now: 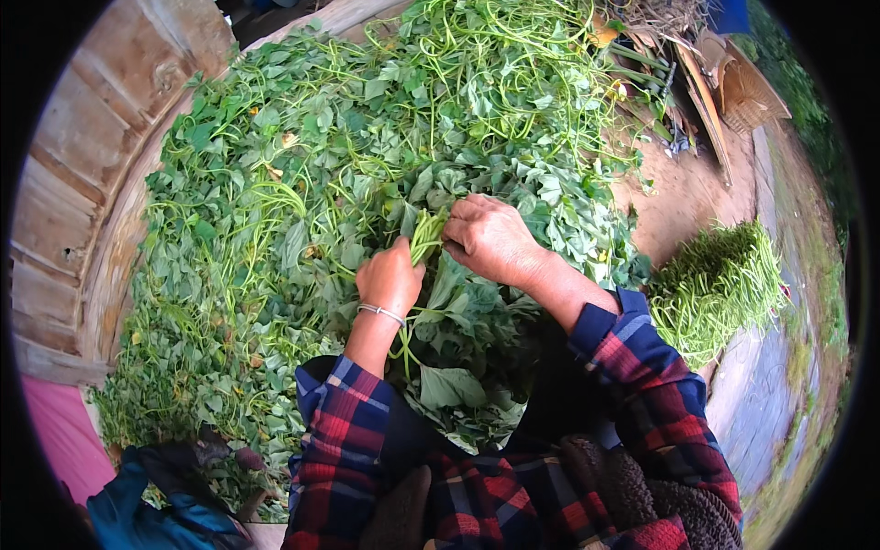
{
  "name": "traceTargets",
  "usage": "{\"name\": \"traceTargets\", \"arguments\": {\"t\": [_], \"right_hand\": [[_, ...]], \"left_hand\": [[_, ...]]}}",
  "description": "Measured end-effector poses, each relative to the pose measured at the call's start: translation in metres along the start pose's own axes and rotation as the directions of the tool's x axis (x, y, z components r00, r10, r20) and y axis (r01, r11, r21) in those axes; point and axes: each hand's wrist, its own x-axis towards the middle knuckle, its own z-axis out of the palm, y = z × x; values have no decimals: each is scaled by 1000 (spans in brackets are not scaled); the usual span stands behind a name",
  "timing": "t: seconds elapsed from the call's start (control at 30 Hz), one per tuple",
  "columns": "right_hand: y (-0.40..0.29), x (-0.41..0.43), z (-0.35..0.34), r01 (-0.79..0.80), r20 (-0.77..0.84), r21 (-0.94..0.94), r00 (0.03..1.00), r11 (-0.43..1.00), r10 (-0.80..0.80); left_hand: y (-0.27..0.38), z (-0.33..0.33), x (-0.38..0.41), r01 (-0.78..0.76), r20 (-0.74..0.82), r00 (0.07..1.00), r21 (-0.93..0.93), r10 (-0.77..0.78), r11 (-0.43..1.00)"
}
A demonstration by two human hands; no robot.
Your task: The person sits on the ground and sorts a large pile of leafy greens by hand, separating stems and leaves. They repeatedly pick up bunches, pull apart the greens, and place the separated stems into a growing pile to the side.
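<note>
My left hand (389, 277), with a bracelet at the wrist, is closed around a small bundle of light green leaf stems (427, 234). The stems' upper ends stick out above the fist. My right hand (491, 237) meets the bundle from the right, its fingers curled in against the stems; the fingertips are partly hidden. Below and between my forearms, large green leaves (454, 388) on stalks lie over my lap. Around both hands spreads a thick heap of cut leafy vines (275, 179), which look like sweet potato vines.
To the right stands a dense stack of trimmed green stems (715, 292) beside the paving (749, 405). A woven basket (749, 93) and wooden strips (705, 103) lie at the upper right. A wooden panel wall (75, 206) borders the left. Dark blue cloth (158, 505) is at the lower left.
</note>
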Motion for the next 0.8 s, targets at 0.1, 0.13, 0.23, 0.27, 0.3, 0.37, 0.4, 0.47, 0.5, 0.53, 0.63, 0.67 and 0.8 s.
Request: {"name": "traceTargets", "arguments": {"t": [0.1, 0.13, 0.23, 0.27, 0.3, 0.37, 0.4, 0.47, 0.5, 0.53, 0.63, 0.67, 0.8], "right_hand": [[-4, -1, 4, -94, 45, 155, 995, 983, 87], [-3, -2, 5, -172, 83, 248, 984, 953, 156], [-2, 1, 5, -479, 313, 731, 868, 486, 385], [-2, 2, -1, -487, 337, 831, 826, 269, 452], [-7, 7, -15, -460, 379, 887, 776, 42, 505], [9, 9, -16, -283, 334, 942, 724, -182, 604], [22, 6, -16, -289, 283, 952, 686, -106, 670], [48, -1, -6, -388, 181, 917, 618, 96, 765], [57, -2, 0, -474, 133, 853, 601, 217, 788], [69, -6, 1, -546, 139, 784, 620, 297, 772], [80, -11, 2, -607, -2, 512, 707, 608, 708], [79, -9, 4, -586, 3, 541, 719, 603, 695], [69, -9, 7, -495, -9, 591, 786, 637, 619]], "left_hand": [[-2, 5, 1, -10, -3, 1000, 22, 10, 1000], [-2, 7, 2, -37, -4, 999, 5, 37, 999], [-2, 7, 3, -77, 0, 997, -9, 77, 997], [-5, 9, 2, -87, 0, 996, 5, 87, 996], [-6, 9, 1, -94, -1, 996, 15, 94, 995], [-11, 9, -1, -69, -35, 997, 27, 70, 997], [-8, 3, 1, -49, -50, 998, 2, 49, 999], [-11, -6, 5, -30, -100, 995, -113, 19, 993], [-17, -9, 6, -91, -197, 979, -155, 59, 984], [-16, -13, 6, -149, -195, 974, -140, 120, 979], [-7, -19, -1, -377, -96, 918, 81, 384, 923], [-3, -9, -2, -381, 9, 922, 184, 386, 906], [28, 14, -24, -561, 48, 821, 258, 569, 787]]}}
